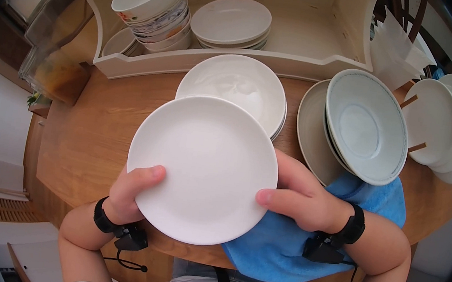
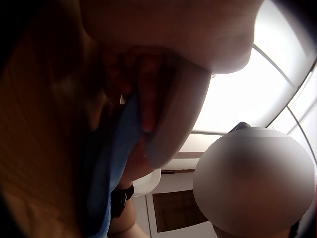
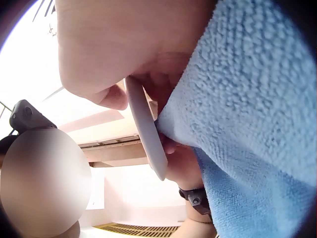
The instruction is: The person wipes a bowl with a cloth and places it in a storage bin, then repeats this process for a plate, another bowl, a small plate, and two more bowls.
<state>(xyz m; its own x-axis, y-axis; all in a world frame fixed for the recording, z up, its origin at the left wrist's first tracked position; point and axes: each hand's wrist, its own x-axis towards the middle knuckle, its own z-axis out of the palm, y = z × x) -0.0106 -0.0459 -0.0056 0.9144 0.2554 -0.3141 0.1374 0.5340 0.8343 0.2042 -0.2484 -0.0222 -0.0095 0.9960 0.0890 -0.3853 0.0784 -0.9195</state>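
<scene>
Plate [image 1: 203, 169], white, round, no long axis, held between left hand [image 1: 132, 191] and right hand [image 1: 309, 199] at opposite sides of rim, both equally near, face toward the person. Grip on each side pinches the rim, thumbs on the face, other fingers behind. Blue terry cloth [image 1: 285, 252] hangs behind and below plate, mostly toward right hand; white plate stack [image 1: 233, 80] sits on bench [image 1: 85, 140] just beyond plate's far edge.
</scene>
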